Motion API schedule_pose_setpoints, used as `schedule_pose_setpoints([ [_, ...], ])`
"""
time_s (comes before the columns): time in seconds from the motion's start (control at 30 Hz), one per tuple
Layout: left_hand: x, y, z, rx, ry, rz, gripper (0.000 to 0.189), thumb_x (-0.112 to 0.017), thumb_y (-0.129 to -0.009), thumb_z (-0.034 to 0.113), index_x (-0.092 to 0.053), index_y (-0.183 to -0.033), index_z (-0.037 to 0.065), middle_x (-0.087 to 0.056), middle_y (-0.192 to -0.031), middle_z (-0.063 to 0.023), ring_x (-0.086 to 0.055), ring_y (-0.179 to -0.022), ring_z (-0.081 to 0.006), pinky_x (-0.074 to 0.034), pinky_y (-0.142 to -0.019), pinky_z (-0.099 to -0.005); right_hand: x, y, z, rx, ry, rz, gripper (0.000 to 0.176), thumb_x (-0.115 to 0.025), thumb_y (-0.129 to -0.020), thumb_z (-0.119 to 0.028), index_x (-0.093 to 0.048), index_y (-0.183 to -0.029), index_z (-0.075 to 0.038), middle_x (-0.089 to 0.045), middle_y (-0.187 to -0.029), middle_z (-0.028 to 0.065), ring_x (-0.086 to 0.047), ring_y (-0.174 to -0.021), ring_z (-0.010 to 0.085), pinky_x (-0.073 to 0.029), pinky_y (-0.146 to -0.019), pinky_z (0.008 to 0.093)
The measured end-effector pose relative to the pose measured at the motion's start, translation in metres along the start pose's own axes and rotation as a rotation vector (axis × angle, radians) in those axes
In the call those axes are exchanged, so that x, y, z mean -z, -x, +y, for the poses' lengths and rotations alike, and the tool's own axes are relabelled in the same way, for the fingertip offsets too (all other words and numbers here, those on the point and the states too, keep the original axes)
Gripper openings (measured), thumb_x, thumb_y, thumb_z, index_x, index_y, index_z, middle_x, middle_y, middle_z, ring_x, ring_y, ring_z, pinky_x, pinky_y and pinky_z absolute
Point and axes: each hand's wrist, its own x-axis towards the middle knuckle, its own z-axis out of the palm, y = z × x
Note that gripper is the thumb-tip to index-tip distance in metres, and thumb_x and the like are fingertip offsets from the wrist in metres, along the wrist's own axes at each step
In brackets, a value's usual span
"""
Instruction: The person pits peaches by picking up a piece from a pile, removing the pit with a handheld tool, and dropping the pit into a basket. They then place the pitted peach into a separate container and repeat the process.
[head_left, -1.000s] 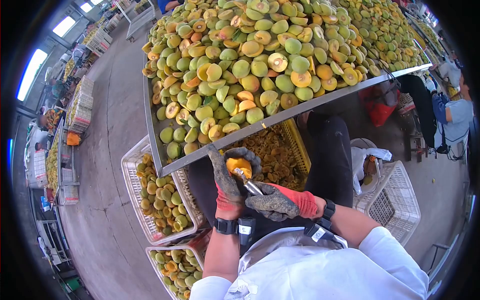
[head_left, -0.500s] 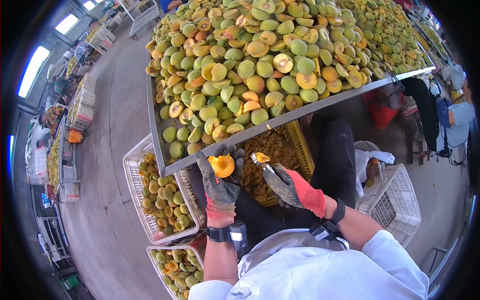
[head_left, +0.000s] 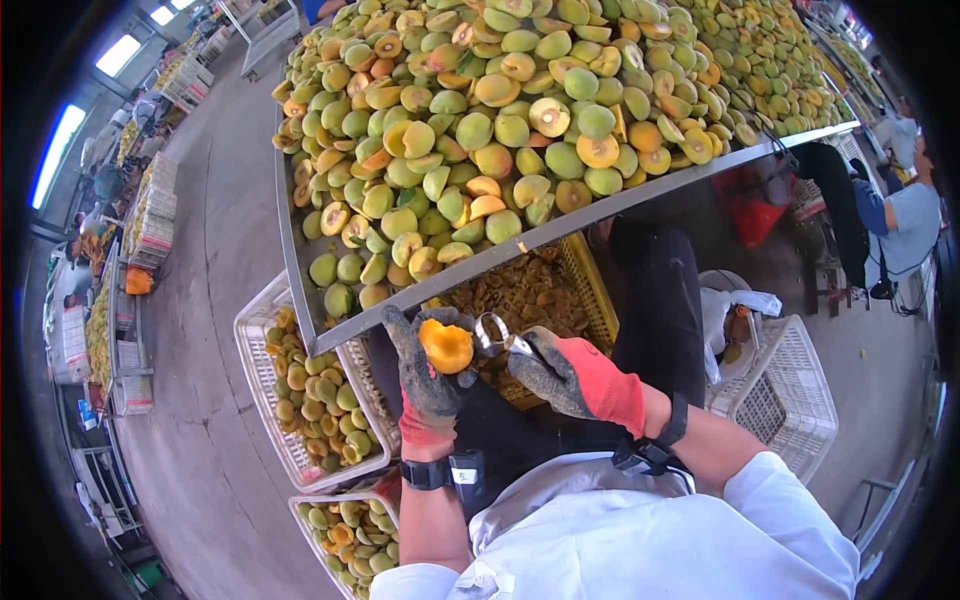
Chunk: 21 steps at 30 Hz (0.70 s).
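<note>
My left hand [head_left: 428,372], in a grey-coated red glove, is closed around a yellow peach half [head_left: 446,346], its hollowed, orange side turned to the right. In my right hand [head_left: 570,375], gloved the same way, is a metal pitting tool [head_left: 490,332] with a looped blade. The bare loop stands beside the peach half's right edge. Both hands are over my lap, just below the metal rim of the sorting table [head_left: 430,292], which carries a heap of halved peaches [head_left: 480,130].
Under the table edge, a yellow crate [head_left: 598,300] holds brown-orange scraps. White crates of peach halves [head_left: 310,400] stand at my left. To my right are a white basket [head_left: 790,390] and a bucket with a plastic bag [head_left: 735,310]. Another person [head_left: 900,215] sits far right.
The orange scrap on the tool's loop is gone. My right hand has brought the loop left, close to the peach half, which has turned in my left hand. The view has shifted slightly.
</note>
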Motion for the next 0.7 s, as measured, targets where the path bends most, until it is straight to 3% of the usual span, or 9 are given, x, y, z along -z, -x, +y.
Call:
schedule_pose_setpoints([
  [0.1,0.006,-0.002,-0.006,0.062,-0.103,0.017,0.061,-0.036,-0.091,0.064,-0.056,-0.095,0.007,-0.061,-0.080,-0.0065,-0.060,-0.063,-0.0171,-0.049,-0.049,-0.0237,0.007,-0.001,-0.001,-0.007,0.264,-0.093,0.019,-0.055,-0.092,-0.017,-0.051,-0.104,-0.003,-0.064,-0.091,0.0149,-0.064,-0.080,0.0240,-0.049,-0.069,0.0324],
  [0.13,0.008,-0.004,-0.012,0.000,-0.101,0.071,0.060,-0.037,-0.092,0.063,-0.057,-0.094,0.006,-0.062,-0.078,-0.0067,-0.061,-0.063,-0.0176,-0.050,-0.051,-0.0261,0.009,0.000,0.002,0.024,0.420,-0.128,0.020,-0.055,-0.087,-0.011,-0.051,-0.105,-0.004,-0.064,-0.097,0.0171,-0.064,-0.086,0.0312,-0.050,-0.072,0.0347],
  [0.23,0.014,-0.003,-0.019,-0.073,-0.122,0.159,0.058,-0.039,-0.093,0.061,-0.057,-0.091,0.005,-0.062,-0.076,-0.0074,-0.061,-0.063,-0.0185,-0.052,-0.055,-0.0299,0.008,0.002,0.000,0.025,0.473,-0.158,0.024,-0.055,-0.084,-0.010,-0.050,-0.107,-0.004,-0.063,-0.096,0.0160,-0.063,-0.087,0.0332,-0.051,-0.071,0.0380],
  [0.4,0.003,0.002,-0.014,-0.098,-0.139,0.202,0.057,-0.041,-0.094,0.057,-0.058,-0.087,0.004,-0.062,-0.072,-0.0083,-0.061,-0.061,-0.0187,-0.051,-0.057,-0.0297,0.011,0.006,0.000,0.066,0.649,-0.199,0.031,-0.059,-0.080,-0.012,-0.052,-0.108,-0.003,-0.060,-0.093,0.0138,-0.062,-0.084,0.0314,-0.050,-0.068,0.0391],
  [0.47,-0.005,0.007,-0.008,-0.148,-0.278,0.201,0.056,-0.042,-0.094,0.056,-0.058,-0.085,0.003,-0.062,-0.070,-0.0083,-0.061,-0.060,-0.0181,-0.051,-0.056,-0.0288,0.012,0.007,0.001,0.060,0.674,-0.205,0.031,-0.056,-0.080,-0.010,-0.049,-0.110,-0.003,-0.060,-0.092,0.0141,-0.062,-0.085,0.0323,-0.050,-0.067,0.0409],
  [0.57,0.001,0.003,-0.012,-0.224,-0.440,0.211,0.057,-0.042,-0.094,0.056,-0.058,-0.084,0.003,-0.061,-0.068,-0.0078,-0.060,-0.059,-0.0171,-0.049,-0.055,-0.0278,0.012,0.008,0.003,0.031,0.748,-0.241,0.035,-0.064,-0.075,-0.015,-0.054,-0.106,0.000,-0.059,-0.094,0.0138,-0.062,-0.085,0.0315,-0.051,-0.069,0.0385],
  [0.7,0.012,-0.001,-0.017,-0.116,-0.412,0.208,0.056,-0.043,-0.094,0.056,-0.059,-0.082,0.004,-0.060,-0.067,-0.0066,-0.058,-0.057,-0.0164,-0.048,-0.055,-0.0275,0.013,0.010,0.008,0.035,0.794,-0.177,0.030,-0.061,-0.077,-0.013,-0.055,-0.104,-0.001,-0.059,-0.092,0.0134,-0.062,-0.082,0.0319,-0.051,-0.068,0.0392],
])
